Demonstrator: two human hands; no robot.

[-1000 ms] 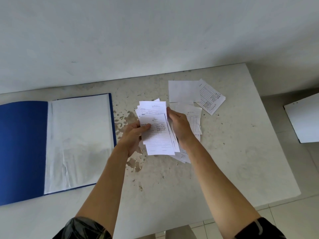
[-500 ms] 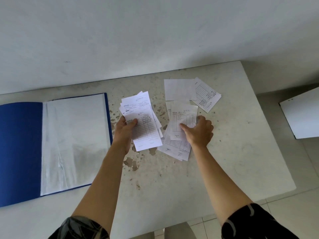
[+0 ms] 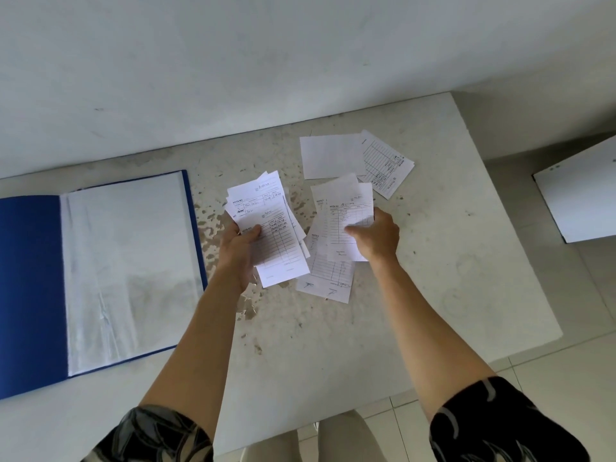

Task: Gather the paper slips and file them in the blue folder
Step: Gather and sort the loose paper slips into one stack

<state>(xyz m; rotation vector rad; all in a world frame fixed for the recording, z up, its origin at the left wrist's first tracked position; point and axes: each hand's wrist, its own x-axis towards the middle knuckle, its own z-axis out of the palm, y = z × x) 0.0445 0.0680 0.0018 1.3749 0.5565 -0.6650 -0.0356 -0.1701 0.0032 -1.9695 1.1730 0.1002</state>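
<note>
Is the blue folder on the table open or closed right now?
Open. The blue folder lies flat on the table, its blue inside cover spread left and a clear plastic sleeve exposed on the right.

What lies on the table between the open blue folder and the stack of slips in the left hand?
Nothing but bare, stained tabletop. In the head view, the blue folder lies apart from the slip stack that the left hand holds.

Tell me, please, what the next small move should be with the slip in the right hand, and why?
Probably carry the slip pinched in the right hand over onto the stack held in the left hand. More slips lie on the table, and the blue folder lies open.
</note>
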